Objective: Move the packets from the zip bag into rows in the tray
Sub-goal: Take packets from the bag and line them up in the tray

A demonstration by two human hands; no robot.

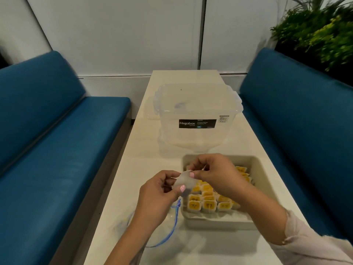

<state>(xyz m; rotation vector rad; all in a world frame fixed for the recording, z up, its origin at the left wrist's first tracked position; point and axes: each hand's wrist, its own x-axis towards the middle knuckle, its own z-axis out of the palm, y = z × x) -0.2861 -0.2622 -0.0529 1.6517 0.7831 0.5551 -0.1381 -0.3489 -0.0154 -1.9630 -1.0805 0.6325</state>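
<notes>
Head view: one packet (184,181) is pinched between left hand (158,197) and right hand (214,175), above the tray (261,169); the zip bag (164,234) lies below.

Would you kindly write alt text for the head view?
Both hands, left hand and right hand, pinch one pale packet over a tray of yellow packets. A zip bag lies left; a clear box stands behind.

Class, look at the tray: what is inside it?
The tray holds rows of yellow packets. The right hand covers the middle rows, so the full count and any gaps there cannot be seen.
</notes>
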